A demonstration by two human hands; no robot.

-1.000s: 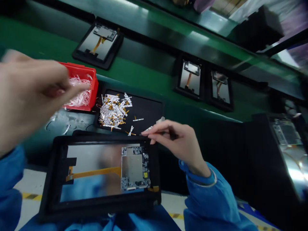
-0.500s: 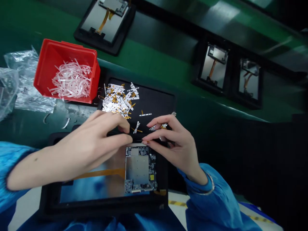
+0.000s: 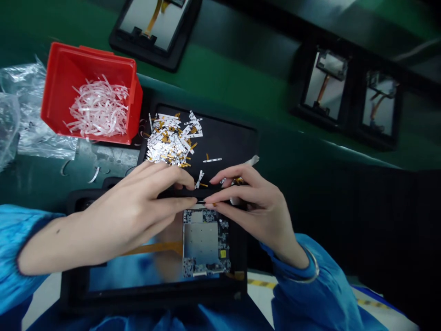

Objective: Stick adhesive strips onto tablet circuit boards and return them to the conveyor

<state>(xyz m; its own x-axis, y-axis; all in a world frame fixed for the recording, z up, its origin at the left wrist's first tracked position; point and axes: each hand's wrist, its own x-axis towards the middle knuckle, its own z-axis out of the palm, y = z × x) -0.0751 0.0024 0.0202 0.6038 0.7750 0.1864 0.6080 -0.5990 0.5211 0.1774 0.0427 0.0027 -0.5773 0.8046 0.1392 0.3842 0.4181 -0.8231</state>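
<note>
My left hand and my right hand meet just above a circuit board, their fingertips pinching a thin dark strip. The board sits on a display panel in a black fixture, with an orange flex cable running left from it. My right hand also holds a pale slender piece and gold-marked bits. Beyond my fingers, a black tray bears a heap of silver-and-gold strips.
A red bin holds white peeled strips. Clear plastic bags lie to its left. Other panels in black fixtures stand along the green bench. Blue sleeves cover my arms, and yellow-striped floor shows below.
My left hand has moved from above the red bin to the middle, meeting my right hand above the board. The view has shifted, with the bin and bags now fully visible.
</note>
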